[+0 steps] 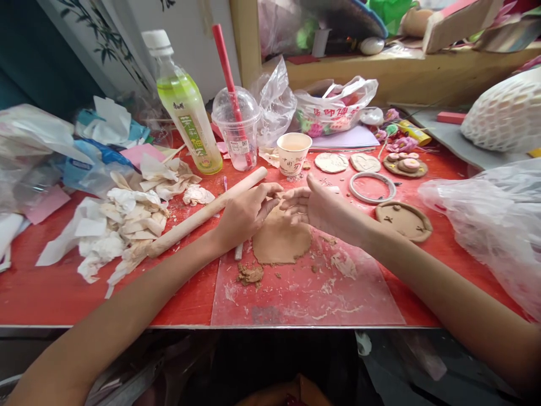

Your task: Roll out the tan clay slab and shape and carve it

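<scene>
A flat slab of brown clay (pixel 282 243) lies on a clear plastic sheet (pixel 304 307) in front of me. My left hand (pixel 248 210) is above the slab's far left part, its fingers curled and pinched together; what they hold, if anything, is too small to make out. Facing it from the right, my right hand (pixel 315 207) hovers over the slab's far edge with fingers stretched out and nothing visible in them. The fingertips of both hands almost meet. A crumbly lump of clay (pixel 250 274) sits at the slab's near left corner. Beyond my left hand rests a wooden rolling pin (pixel 211 210).
Crumpled tissues (pixel 127 217), a green drink bottle (pixel 188 113), a plastic cup with a red straw (pixel 239 132) and a paper cup (pixel 293 152) stand left and behind. Rightward are a ring (pixel 354 186), a round clay plaque (pixel 403 223) and a plastic bag (pixel 494 208).
</scene>
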Action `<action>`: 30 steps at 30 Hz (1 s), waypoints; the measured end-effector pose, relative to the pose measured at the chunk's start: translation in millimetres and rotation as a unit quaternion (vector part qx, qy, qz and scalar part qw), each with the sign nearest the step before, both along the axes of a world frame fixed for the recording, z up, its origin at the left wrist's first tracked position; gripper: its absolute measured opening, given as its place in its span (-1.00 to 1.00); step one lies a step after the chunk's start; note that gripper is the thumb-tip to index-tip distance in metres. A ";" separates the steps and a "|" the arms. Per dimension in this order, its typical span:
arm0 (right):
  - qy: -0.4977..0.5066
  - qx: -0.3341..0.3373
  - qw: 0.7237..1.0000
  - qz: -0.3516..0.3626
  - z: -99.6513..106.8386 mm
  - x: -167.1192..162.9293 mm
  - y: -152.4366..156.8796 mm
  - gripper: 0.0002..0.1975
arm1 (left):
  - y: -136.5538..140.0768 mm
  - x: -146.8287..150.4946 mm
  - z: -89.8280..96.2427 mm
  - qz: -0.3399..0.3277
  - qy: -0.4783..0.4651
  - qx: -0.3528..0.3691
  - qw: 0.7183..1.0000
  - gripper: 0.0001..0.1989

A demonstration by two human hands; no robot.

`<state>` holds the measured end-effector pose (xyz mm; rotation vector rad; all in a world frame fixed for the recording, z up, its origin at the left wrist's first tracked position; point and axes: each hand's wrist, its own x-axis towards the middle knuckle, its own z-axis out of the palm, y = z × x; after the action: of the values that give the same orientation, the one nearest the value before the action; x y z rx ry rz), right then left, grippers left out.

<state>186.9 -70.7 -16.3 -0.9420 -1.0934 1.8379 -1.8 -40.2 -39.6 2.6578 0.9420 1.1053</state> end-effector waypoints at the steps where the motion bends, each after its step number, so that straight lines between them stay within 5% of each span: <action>1: 0.000 0.002 1.000 0.006 -1.7 -0.4 -0.4 -0.51 | -0.3 -0.5 -0.3 0.001 -0.004 0.014 1.000 -0.82; 10: -0.007 0.053 0.997 0.051 -0.4 -3.2 -10.6 -0.72 | -1.7 -2.2 5.3 -0.027 0.017 0.064 0.997 -0.84; 18: -0.053 0.077 0.995 -0.023 -6.2 -1.2 -8.4 -0.78 | 1.0 -1.9 3.2 -0.072 0.034 0.069 0.994 -0.76; 30: -0.058 0.044 0.997 -0.026 -8.8 -2.2 -8.0 -0.79 | -1.0 -0.9 5.9 -0.049 0.035 0.054 0.997 -0.84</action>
<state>184.7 -78.7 -25.1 -1.0266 -1.1976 1.6969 -2.8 -41.2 -33.8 2.8122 0.7754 1.0784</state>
